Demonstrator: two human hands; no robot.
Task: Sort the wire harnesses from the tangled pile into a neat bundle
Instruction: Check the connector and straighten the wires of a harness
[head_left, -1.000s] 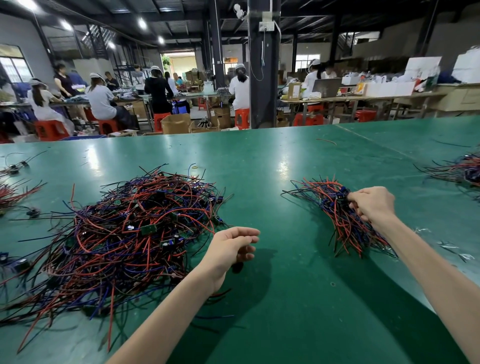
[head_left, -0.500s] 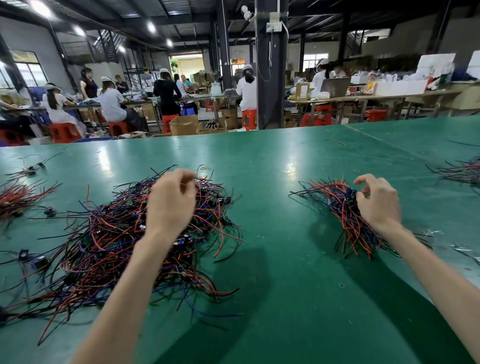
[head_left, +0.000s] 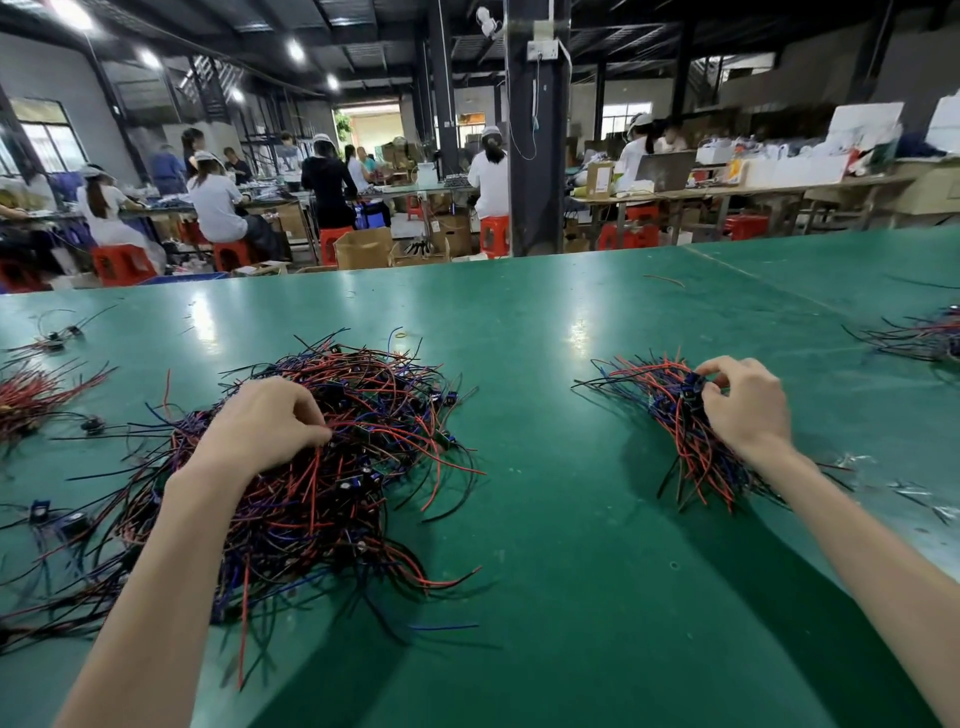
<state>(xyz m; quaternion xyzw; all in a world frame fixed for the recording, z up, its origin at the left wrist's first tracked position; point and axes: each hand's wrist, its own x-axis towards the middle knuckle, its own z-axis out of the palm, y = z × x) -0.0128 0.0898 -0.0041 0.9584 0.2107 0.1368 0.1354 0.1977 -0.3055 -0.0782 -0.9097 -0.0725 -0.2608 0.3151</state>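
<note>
The tangled pile of red, blue and black wire harnesses (head_left: 322, 467) sprawls at left centre of the frame on the glossy green table (head_left: 545, 364). The left hand (head_left: 265, 423) pinches strands at its top with curled fingers. It is best to draw one harness out slowly by its connector.

At right centre, the right hand (head_left: 745, 402) pinches the connector end of the smaller sorted wire bundle (head_left: 680, 431).

Beyond the table, at upper centre, stands an open brown cardboard box (head_left: 363, 249); I cannot tell what is in it.
</note>
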